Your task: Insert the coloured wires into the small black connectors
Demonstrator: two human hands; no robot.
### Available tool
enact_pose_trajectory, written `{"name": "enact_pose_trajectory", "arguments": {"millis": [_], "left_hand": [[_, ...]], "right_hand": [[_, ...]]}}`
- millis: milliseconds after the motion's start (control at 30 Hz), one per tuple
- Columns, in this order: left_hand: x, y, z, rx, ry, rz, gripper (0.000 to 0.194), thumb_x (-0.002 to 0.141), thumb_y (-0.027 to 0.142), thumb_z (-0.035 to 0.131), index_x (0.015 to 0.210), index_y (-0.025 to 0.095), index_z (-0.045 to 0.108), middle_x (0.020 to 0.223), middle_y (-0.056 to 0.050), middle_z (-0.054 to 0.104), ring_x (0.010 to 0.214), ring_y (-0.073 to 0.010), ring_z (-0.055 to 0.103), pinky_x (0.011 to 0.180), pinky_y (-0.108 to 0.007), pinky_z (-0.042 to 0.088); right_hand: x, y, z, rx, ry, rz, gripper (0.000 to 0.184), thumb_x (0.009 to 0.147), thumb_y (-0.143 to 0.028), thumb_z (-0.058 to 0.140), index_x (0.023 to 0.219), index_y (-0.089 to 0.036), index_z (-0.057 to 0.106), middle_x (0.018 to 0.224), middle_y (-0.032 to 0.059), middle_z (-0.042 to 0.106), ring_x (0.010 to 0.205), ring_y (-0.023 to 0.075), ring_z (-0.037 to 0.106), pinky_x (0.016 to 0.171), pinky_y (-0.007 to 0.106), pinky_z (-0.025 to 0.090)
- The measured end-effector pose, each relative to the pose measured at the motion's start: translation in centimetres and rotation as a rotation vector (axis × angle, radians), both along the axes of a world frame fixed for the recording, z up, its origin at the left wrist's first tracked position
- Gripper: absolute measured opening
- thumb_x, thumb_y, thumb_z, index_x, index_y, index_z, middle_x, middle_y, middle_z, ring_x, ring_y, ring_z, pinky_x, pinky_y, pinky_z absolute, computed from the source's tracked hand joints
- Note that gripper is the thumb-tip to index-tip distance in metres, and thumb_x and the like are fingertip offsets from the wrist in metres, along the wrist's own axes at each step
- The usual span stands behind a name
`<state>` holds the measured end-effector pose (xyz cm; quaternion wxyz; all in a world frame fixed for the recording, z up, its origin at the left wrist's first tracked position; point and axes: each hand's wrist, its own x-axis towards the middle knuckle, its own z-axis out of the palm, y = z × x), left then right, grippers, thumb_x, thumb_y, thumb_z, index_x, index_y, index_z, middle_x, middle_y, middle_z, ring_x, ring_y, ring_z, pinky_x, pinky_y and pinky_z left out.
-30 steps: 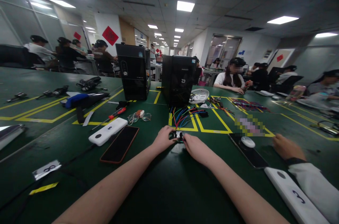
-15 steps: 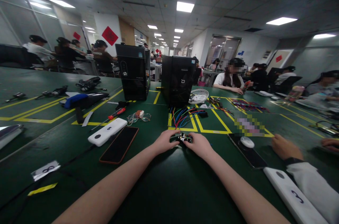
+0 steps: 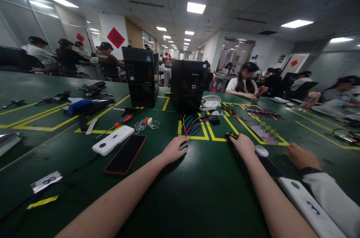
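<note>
My left hand (image 3: 174, 149) rests on the green table (image 3: 197, 185), fingers loosely curled, nothing in it. Farther right, my right hand (image 3: 243, 143) is stretched out, its fingers closed on a small black connector part (image 3: 232, 135) near the yellow floor-tape line. A bundle of red, blue and black wires (image 3: 194, 123) lies just beyond both hands, in front of a black computer case (image 3: 188, 85).
A white power bank (image 3: 114, 139) and a dark phone (image 3: 125, 153) lie at left, with a red screwdriver (image 3: 122, 121) and glasses (image 3: 146, 124) behind. A second computer case (image 3: 141, 76) stands at the back. A neighbour's hand (image 3: 302, 157), phone with white puck (image 3: 262, 151) and numbered white power bank (image 3: 308, 204) sit at right.
My hands were together on the small part in the middle. Now my right hand has carried it to the right and forward, while my left hand stays in place, let go.
</note>
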<state>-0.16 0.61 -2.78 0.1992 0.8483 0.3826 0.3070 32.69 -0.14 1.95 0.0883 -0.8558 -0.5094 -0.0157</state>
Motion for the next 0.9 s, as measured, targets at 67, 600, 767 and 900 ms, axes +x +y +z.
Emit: {"name": "enact_pose_trajectory", "arguments": {"millis": [67,600,767,900], "left_hand": [[0.0,0.0,0.1,0.004,0.000,-0.005,0.033,0.079,0.023,0.057,0.112,0.020,0.058,0.120,-0.008,0.057,0.114,-0.0227,0.049,0.102,-0.038,0.036],[0.0,-0.1,0.3,-0.017,0.021,-0.001,0.023,0.079,0.022,0.058,0.101,0.021,0.064,0.121,-0.008,0.056,0.116,-0.0234,0.048,0.103,-0.040,0.035],[0.0,0.0,0.1,-0.014,0.030,-0.004,0.022,0.079,0.023,0.058,0.100,0.021,0.064,0.120,-0.007,0.057,0.116,-0.0236,0.048,0.102,-0.039,0.035],[0.0,0.1,-0.1,-0.006,0.033,-0.009,0.021,0.079,0.024,0.058,0.099,0.022,0.065,0.120,-0.007,0.057,0.115,-0.0238,0.049,0.101,-0.039,0.036]], "right_hand": [[0.5,0.0,-0.5,-0.017,0.016,-0.020,0.046,0.080,-0.053,0.043,0.088,-0.011,0.062,0.087,0.0181,0.066,0.085,0.0304,0.063,0.064,0.035,0.047],[3.2,0.6,-0.9,0.200,0.078,0.122,0.036,0.086,-0.032,0.040,0.113,-0.018,0.057,0.097,0.0118,0.066,0.089,0.0237,0.061,0.071,0.029,0.042],[3.2,0.6,-1.0,0.191,0.111,0.206,0.038,0.083,-0.029,0.043,0.115,-0.019,0.060,0.100,0.0093,0.067,0.088,0.0218,0.061,0.069,0.028,0.042],[3.7,0.7,-1.1,0.187,0.209,0.261,0.041,0.082,-0.027,0.043,0.117,-0.018,0.061,0.099,0.0079,0.067,0.087,0.0202,0.061,0.071,0.027,0.043]]}}
